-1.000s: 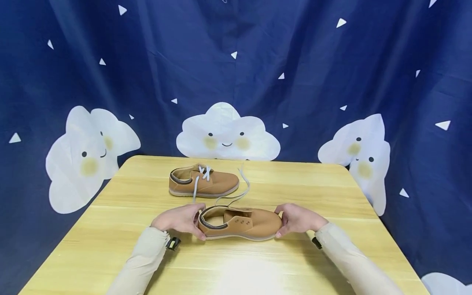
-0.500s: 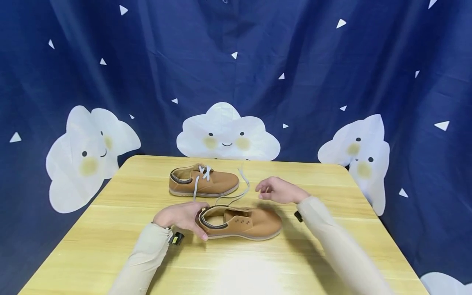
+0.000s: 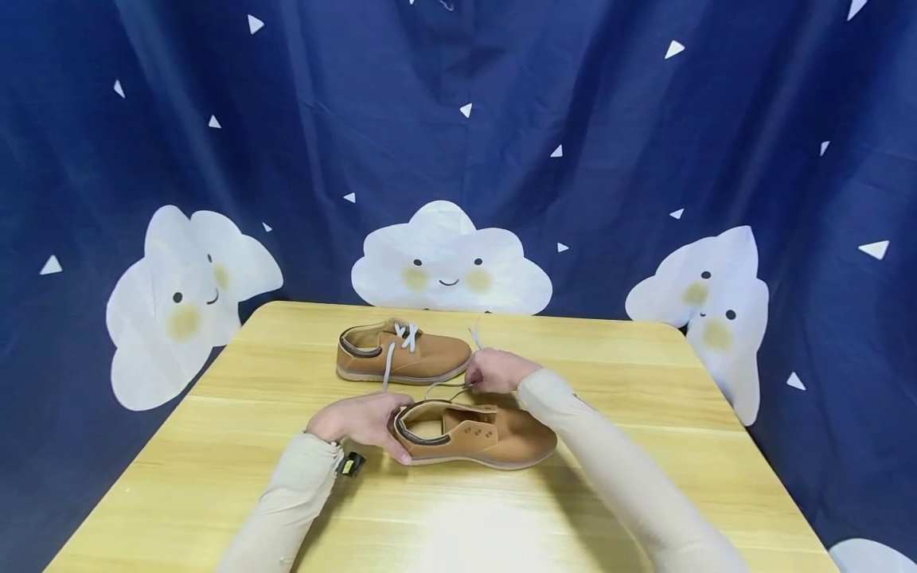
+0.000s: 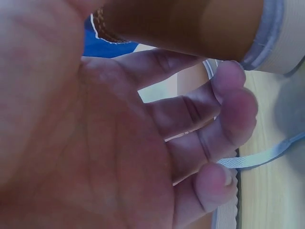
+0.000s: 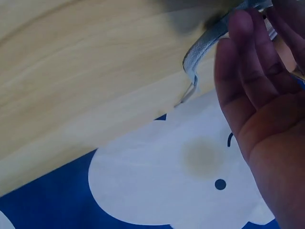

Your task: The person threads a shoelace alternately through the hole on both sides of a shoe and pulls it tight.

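Observation:
A tan shoe (image 3: 526, 438) with bare eyelets lies nearest me, toe to the right. My left hand (image 3: 361, 422) grips its heel, thumb at the near side; the left wrist view shows curled fingers (image 4: 238, 112) beside the heel. Behind the shoe, my right hand (image 3: 501, 371) pinches a loose grey-white shoelace (image 3: 447, 386). In the right wrist view the shoelace (image 5: 202, 50) trails from the fingertips, and the exact pinch is partly hidden. The second tan shoe (image 3: 437, 356), partly laced in white, stands farther back, just left of the right hand.
Both shoes rest on a light wooden table (image 3: 645, 493). Its back edge meets a dark blue curtain (image 3: 587, 103) printed with white clouds. One lace end (image 3: 389, 366) hangs from the rear shoe towards my left hand.
My right hand has let go of the front shoe's toe, lifted and moved left to the loose shoelace, which it now pinches. The left hand still holds the heel.

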{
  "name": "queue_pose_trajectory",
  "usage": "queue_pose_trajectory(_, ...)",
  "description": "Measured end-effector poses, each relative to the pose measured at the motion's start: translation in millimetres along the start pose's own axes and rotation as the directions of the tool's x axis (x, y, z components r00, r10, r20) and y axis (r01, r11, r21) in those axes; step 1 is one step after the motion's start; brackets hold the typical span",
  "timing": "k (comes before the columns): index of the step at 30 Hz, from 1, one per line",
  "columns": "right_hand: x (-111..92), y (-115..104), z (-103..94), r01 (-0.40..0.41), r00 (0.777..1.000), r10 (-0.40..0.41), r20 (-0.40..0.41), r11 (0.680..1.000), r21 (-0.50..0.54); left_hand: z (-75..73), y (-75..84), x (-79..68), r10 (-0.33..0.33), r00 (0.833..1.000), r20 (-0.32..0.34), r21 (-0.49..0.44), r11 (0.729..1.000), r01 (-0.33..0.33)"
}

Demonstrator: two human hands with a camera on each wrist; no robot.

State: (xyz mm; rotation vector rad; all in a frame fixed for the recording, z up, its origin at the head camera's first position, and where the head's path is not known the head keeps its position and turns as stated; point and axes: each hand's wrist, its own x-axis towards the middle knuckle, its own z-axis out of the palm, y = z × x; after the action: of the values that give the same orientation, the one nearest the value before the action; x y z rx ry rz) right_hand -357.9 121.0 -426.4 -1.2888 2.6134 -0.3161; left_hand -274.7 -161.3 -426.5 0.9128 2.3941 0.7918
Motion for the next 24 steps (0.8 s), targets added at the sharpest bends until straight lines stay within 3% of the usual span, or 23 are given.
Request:
queue_pose_trajectory(4,9.7,0.9,3.7,-0.052,0.997,0.054,0.052,0.998,-0.046,0.7,1.3,-0.3,-0.001,1.0,0.003,0.0,1.0,0.001)
queue_pose_trajectory(10,10.4,0.0,6.5,-0.111,0.992,0.115,0.045,0.99,-0.087,1.3,3.8,-2.5,-0.022,1.0,0.003,-0.008,1.0,0.022)
queue_pose_trajectory(13,1.9,0.5,5.2,-0.087,0.996,0.087,0.016,0.996,-0.033,1.5,4.7,-2.4,-0.022,1.0,0.006,-0.007,1.0,0.022)
queue_pose_trajectory(16,-9.5,0.5,1.1,-0.08,0.997,0.082,-0.003,0.987,0.14,-0.2,6.1,-3.8,-0.029,0.999,0.014,-0.034,0.999,0.03)
queue_pose_trajectory(18,-17.8,-0.3,-2.9,-0.083,0.996,0.09,-0.009,0.949,0.303,-3.2,6.6,-6.6,-0.046,0.999,0.016,-0.052,0.998,0.046)
queue_pose_trajectory(20,-26.5,-1.7,-7.6,-0.096,0.994,0.107,0.001,0.888,0.451,-7.6,6.9,-10.4,-0.058,0.998,0.017,-0.08,0.995,0.06)
queue_pose_trajectory(24,-43.1,-5.6,-18.5,-0.123,0.99,0.136,0.025,0.781,0.613,-17.4,9.2,-16.9,-0.024,0.999,-0.043,-0.087,0.996,0.02)
